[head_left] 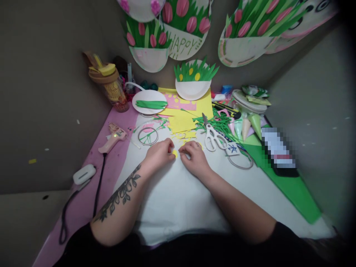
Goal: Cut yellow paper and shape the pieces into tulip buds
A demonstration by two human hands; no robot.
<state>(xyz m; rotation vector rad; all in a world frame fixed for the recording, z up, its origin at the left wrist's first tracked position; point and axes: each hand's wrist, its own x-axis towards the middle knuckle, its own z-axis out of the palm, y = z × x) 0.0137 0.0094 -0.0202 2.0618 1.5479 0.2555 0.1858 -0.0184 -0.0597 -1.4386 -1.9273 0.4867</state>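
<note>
Over the white sheet, my left hand (pixel 162 152) is closed, thumb and fingers pinching a small rounded yellow paper piece (pixel 175 153). Just to its right, my right hand (pixel 194 158) has its fingers curled and pressed together near that piece; what they hold, if anything, is hidden. Beyond both hands lie yellow paper scraps (pixel 189 134) and a larger yellow paper sheet (pixel 181 124). White-handled scissors (pixel 213 137) rest to the right of my right hand. Farther back, a half paper plate (pixel 193 90) with green paper grass and yellow shapes leans against the wall.
On the left are a pink glue gun (pixel 115 139), a white case (pixel 84 174) and a tumbler (pixel 112 89). A small plate (pixel 149 101) holds green strips. Green scraps (pixel 222 124), piping bags (pixel 246 126), a phone (pixel 279 152) and green paper (pixel 292 193) are at the right.
</note>
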